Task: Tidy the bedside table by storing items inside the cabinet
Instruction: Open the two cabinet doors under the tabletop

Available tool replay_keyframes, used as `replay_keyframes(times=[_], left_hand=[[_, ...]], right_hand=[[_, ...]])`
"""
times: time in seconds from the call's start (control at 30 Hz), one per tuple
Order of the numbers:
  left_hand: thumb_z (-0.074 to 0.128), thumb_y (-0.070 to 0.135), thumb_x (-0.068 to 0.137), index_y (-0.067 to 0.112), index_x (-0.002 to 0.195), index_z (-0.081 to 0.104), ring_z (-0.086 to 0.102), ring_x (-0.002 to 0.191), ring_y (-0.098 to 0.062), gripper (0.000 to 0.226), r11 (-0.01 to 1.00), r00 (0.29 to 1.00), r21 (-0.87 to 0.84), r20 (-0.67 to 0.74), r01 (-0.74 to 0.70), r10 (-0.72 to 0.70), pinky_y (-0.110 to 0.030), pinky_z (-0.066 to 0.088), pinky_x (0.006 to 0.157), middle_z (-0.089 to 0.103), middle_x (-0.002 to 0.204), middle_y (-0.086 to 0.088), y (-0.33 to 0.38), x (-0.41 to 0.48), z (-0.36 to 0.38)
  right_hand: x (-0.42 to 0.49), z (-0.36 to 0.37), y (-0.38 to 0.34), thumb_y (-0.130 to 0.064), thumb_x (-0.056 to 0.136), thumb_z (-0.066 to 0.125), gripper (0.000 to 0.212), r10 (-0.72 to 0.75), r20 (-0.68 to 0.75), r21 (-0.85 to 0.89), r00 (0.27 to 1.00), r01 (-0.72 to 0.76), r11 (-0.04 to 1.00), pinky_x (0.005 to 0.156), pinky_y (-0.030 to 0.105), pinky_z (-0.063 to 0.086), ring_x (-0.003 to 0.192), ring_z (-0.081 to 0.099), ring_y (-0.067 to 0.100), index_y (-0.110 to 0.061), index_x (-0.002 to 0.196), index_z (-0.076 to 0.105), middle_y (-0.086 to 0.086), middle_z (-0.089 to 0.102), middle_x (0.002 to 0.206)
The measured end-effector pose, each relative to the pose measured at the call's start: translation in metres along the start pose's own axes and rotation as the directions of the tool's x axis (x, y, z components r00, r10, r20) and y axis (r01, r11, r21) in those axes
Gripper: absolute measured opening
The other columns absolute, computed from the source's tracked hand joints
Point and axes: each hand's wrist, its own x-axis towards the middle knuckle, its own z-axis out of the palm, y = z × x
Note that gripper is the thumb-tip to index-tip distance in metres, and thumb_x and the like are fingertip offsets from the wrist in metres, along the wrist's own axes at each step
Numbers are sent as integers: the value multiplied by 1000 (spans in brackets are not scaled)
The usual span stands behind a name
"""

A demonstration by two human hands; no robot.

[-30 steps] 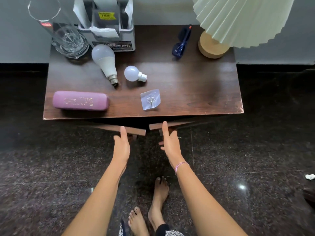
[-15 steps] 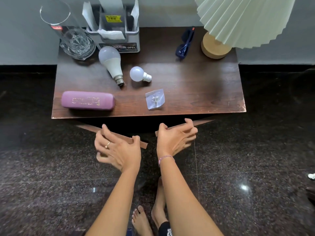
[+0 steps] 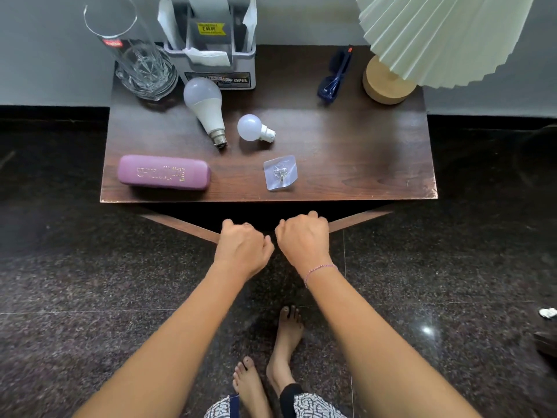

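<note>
The dark wooden bedside table (image 3: 346, 164) carries a purple glasses case (image 3: 164, 172), a large white bulb (image 3: 205, 107), a small round bulb (image 3: 253, 128), a clear adhesive hook (image 3: 280, 172) and blue sunglasses (image 3: 333, 76). Below its front edge, two cabinet doors stand swung outward: the left door (image 3: 180, 226) and the right door (image 3: 358, 220). My left hand (image 3: 242, 247) is curled over the free end of the left door. My right hand (image 3: 303, 239) grips the free end of the right door. The cabinet's inside is dark and hidden.
At the back stand a tall glass (image 3: 135, 61), a grey holder with papers (image 3: 215, 52) and a lamp (image 3: 388, 82) with a pleated shade (image 3: 446, 34). Dark polished floor surrounds the table. My bare feet (image 3: 271, 357) are below; a white scrap (image 3: 547, 312) lies far right.
My hands went from flat, open fingers at the door gap to fists curled over the door ends. Both doors have swung out from nearly shut to well ajar.
</note>
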Motion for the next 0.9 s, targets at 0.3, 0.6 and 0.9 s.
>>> replay_keyframes(times=[0.3, 0.6, 0.9], left_hand=[[40, 24, 87, 4, 84, 69, 71, 62, -33, 36, 727, 856, 533, 496, -433, 147, -48, 50, 85, 73, 76, -13, 29, 8, 8], [40, 20, 79, 11, 77, 73, 72, 63, -23, 34, 370, 744, 699, 668, -612, -32, -48, 51, 83, 73, 72, -1, 34, -48, 50], [41, 25, 99, 14, 150, -3, -14, 142, -42, 68, 757, 787, 561, 609, -336, -102, -66, 17, 107, -15, 156, -18, 4, -79, 96]], right_hand=[[-4, 9, -31, -11, 85, 53, 21, 54, 563, -552, 825, 326, 768, 77, 41, 53, 78, 66, 34, 6, 89, 65, 22, 67, 87], [-55, 73, -27, 12, 74, 63, 68, 289, 514, -755, 808, 266, 600, 104, 66, 27, 127, 35, 43, -4, 133, 33, 26, 31, 129], [-102, 86, 10, 20, 79, 53, 93, 268, 639, -703, 721, 405, 585, 90, 82, 2, 138, -2, 52, -18, 151, 6, 21, 1, 156]])
